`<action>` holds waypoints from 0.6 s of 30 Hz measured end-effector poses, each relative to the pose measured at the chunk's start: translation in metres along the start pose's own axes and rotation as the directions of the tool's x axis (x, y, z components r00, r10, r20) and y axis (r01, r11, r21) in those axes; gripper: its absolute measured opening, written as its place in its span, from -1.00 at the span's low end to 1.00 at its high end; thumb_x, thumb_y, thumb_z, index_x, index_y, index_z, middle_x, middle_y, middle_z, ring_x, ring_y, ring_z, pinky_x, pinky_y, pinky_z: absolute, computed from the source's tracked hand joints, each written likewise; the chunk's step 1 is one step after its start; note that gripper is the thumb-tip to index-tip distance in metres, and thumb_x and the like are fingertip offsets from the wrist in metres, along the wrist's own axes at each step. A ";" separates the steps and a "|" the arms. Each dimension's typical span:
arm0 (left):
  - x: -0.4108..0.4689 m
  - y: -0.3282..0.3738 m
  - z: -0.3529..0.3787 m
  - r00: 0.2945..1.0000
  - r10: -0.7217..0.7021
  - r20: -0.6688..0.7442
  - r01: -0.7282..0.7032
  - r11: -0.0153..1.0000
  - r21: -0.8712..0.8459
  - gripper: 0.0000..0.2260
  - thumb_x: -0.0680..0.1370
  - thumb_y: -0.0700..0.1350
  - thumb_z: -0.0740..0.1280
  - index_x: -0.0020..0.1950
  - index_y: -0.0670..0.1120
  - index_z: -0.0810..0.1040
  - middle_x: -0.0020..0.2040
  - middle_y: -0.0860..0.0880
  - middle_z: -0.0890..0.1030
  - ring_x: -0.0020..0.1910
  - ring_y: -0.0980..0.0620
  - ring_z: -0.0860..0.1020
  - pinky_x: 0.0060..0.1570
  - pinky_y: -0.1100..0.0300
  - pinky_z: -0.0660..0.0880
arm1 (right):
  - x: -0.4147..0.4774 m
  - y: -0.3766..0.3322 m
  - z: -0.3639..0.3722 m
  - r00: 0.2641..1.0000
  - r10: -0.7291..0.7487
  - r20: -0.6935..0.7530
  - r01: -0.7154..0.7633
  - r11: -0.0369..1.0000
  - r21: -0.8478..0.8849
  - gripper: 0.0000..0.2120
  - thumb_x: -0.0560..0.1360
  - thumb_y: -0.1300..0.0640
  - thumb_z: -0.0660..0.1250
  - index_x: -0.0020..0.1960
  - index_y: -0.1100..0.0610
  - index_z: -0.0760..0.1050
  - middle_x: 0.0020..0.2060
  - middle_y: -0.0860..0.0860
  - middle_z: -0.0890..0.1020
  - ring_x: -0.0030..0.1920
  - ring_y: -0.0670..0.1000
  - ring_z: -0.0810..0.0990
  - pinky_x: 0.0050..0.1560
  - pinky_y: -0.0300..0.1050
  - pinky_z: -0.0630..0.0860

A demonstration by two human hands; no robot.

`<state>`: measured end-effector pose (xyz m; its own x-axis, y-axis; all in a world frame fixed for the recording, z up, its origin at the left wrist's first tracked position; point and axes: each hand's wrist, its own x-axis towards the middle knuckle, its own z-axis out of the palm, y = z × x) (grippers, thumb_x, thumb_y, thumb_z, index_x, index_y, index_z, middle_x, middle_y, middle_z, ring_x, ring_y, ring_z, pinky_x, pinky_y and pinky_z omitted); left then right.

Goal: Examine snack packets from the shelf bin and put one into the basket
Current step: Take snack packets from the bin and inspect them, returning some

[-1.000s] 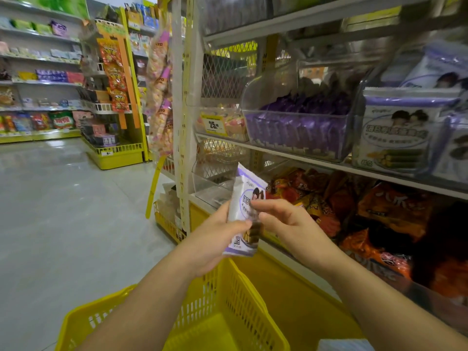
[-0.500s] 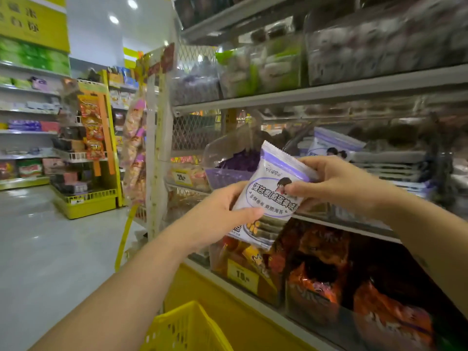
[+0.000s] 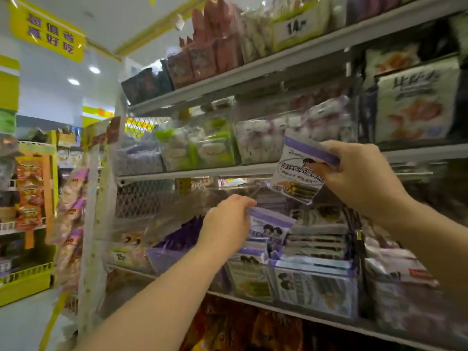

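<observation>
Right hand (image 3: 359,178), centre right of frame, is gripping a white-and-purple snack packet (image 3: 293,178) by its right side, thumb lying across the front. It is holding the packet tilted in the air above the clear shelf bin (image 3: 316,292). Left hand (image 3: 228,221), mid-frame, is reaching into that bin, fingers curling onto the purple top edge of a second packet (image 3: 268,226) standing among the stacked ones. Bin is sitting on the metal shelf (image 3: 228,296), lower right. Everything is blurring slightly.
</observation>
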<state>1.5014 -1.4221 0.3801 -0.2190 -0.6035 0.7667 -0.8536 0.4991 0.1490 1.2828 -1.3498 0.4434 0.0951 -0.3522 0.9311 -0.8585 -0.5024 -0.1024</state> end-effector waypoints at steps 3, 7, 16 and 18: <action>0.020 0.006 0.012 0.960 0.248 0.130 -0.267 0.950 0.163 -0.66 0.62 -0.05 0.23 0.40 0.11 0.42 0.37 0.12 0.47 0.38 0.07 0.38 0.43 -0.01 0.23 | 0.006 0.008 0.005 1.000 0.000 0.020 0.001 0.999 -0.044 -0.81 0.52 0.06 0.36 0.13 0.02 0.59 -0.15 -0.01 0.69 -0.16 0.05 0.64 -0.16 0.04 0.59; 0.032 -0.008 0.019 0.911 0.252 0.326 -0.335 0.915 0.226 -0.71 0.64 -0.10 0.21 0.34 0.14 0.45 0.30 0.13 0.52 0.31 0.11 0.44 0.48 0.02 0.07 | 0.013 0.008 0.019 0.998 -0.001 0.065 0.005 0.999 -0.053 -0.82 0.53 0.03 0.35 0.12 0.00 0.58 -0.19 -0.05 0.67 -0.20 0.01 0.62 -0.22 -0.03 0.57; 0.031 -0.039 0.017 0.923 0.151 0.354 -0.233 0.952 0.201 -0.75 0.64 -0.09 0.17 0.24 0.06 0.57 0.15 0.02 0.64 0.14 0.00 0.55 0.12 0.09 0.47 | 0.017 -0.001 0.067 0.978 0.080 0.192 -0.083 0.997 0.007 -0.89 0.54 0.04 0.33 0.06 -0.01 0.56 -0.26 -0.10 0.60 -0.27 -0.07 0.55 -0.25 -0.13 0.53; 0.037 -0.035 0.021 0.924 0.149 0.353 -0.246 0.936 0.251 -0.77 0.62 -0.07 0.20 0.22 0.06 0.56 0.17 0.02 0.61 0.14 -0.02 0.55 0.12 0.07 0.47 | 0.014 -0.001 0.075 0.973 0.100 0.206 -0.105 0.994 0.014 -0.87 0.54 0.05 0.32 0.08 -0.01 0.56 -0.19 -0.09 0.63 -0.18 -0.05 0.59 -0.14 -0.07 0.59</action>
<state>1.5137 -1.4751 0.3906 -0.4957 -0.7026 0.5104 -0.8638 0.4598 -0.2059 1.3225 -1.4134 0.4306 0.1107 -0.5555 0.8241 -0.8568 -0.4735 -0.2041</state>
